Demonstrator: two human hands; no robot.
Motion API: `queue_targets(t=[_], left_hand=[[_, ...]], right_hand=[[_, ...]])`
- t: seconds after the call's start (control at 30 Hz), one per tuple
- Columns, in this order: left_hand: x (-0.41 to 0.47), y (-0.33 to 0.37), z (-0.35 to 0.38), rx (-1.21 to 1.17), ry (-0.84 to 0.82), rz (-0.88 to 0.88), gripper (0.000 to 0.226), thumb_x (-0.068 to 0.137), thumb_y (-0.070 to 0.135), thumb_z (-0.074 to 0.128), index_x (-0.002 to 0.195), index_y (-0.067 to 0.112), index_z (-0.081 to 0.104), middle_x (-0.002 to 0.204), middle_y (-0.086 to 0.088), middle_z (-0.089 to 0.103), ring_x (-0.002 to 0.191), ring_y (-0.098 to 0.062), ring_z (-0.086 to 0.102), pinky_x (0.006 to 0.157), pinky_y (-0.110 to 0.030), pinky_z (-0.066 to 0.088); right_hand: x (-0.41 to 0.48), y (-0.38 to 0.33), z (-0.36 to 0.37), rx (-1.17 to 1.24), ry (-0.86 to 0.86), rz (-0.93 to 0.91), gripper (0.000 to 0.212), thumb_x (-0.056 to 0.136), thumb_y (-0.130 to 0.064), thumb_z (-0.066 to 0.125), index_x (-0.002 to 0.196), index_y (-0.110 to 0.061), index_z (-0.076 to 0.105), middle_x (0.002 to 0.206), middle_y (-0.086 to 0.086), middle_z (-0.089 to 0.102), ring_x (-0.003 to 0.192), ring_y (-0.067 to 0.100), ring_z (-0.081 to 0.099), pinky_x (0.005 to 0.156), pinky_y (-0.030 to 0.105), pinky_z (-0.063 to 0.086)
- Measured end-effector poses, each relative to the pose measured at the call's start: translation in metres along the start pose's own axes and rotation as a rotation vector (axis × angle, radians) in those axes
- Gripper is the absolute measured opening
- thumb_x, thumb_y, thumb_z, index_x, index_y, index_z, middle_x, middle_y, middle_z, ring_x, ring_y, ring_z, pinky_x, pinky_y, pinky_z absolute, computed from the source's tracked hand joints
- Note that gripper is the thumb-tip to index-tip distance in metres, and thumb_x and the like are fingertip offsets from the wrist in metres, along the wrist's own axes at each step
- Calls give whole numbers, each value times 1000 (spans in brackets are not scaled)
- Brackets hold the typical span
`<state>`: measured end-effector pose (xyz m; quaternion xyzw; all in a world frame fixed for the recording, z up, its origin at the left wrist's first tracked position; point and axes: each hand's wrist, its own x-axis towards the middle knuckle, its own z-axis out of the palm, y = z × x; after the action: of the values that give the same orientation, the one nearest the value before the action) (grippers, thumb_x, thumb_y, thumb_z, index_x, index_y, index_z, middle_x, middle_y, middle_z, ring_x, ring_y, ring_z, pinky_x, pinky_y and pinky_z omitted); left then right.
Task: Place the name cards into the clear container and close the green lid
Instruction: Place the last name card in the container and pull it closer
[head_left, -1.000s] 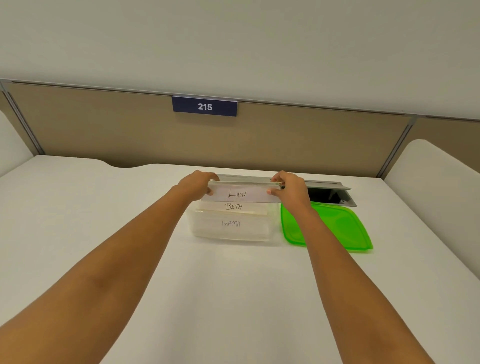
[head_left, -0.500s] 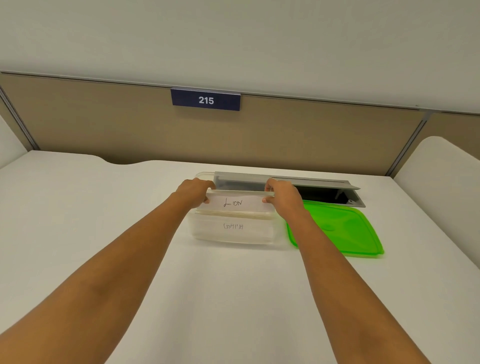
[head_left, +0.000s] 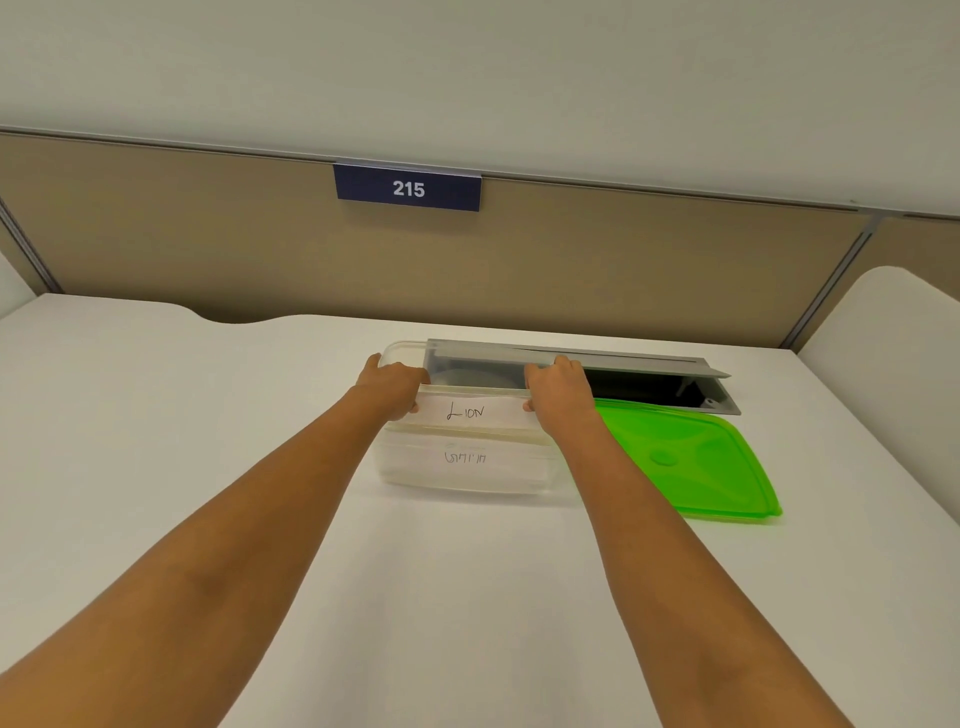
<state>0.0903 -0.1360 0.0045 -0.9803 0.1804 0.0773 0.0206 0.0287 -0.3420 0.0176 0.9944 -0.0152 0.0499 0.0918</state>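
A clear rectangular container (head_left: 400, 475) stands open on the white desk. A white name card marked "LION" (head_left: 470, 413) sits low inside it, on top of other cards. My left hand (head_left: 390, 384) grips the card's left end and my right hand (head_left: 558, 392) grips its right end, both over the container. Another card with handwriting (head_left: 465, 458) shows through the front wall. The green lid (head_left: 685, 457) lies flat on the desk, just right of the container.
Behind the container an open grey cable hatch (head_left: 649, 376) is set into the white desk (head_left: 467, 597). A tan partition (head_left: 208, 234) carrying a blue "215" sign (head_left: 408, 188) closes off the back. Curved white dividers stand at both sides.
The "LION" card has gone down from above the container into it, covering the "BETA" card. Both hands moved down with it.
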Motion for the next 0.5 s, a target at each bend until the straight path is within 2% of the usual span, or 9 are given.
queue_targets(t=[0.33, 0.5], left_hand=[[6, 4, 7, 133, 45, 2, 36, 97, 19, 44, 133, 23, 47, 125, -5, 63, 123, -24, 53, 118, -48, 2], [6, 4, 9, 178, 52, 16, 42, 99, 20, 41, 140, 24, 40, 129, -4, 61, 129, -24, 48, 118, -49, -4]], right_hand=[[7, -4, 8, -160, -7, -46, 28, 95, -21, 53, 120, -10, 52, 118, 12, 66, 120, 28, 46, 100, 35, 33], [6, -4, 11, -178, -5, -61, 28, 96, -22, 50, 121, -9, 52, 119, 12, 65, 122, 28, 45, 101, 35, 33]])
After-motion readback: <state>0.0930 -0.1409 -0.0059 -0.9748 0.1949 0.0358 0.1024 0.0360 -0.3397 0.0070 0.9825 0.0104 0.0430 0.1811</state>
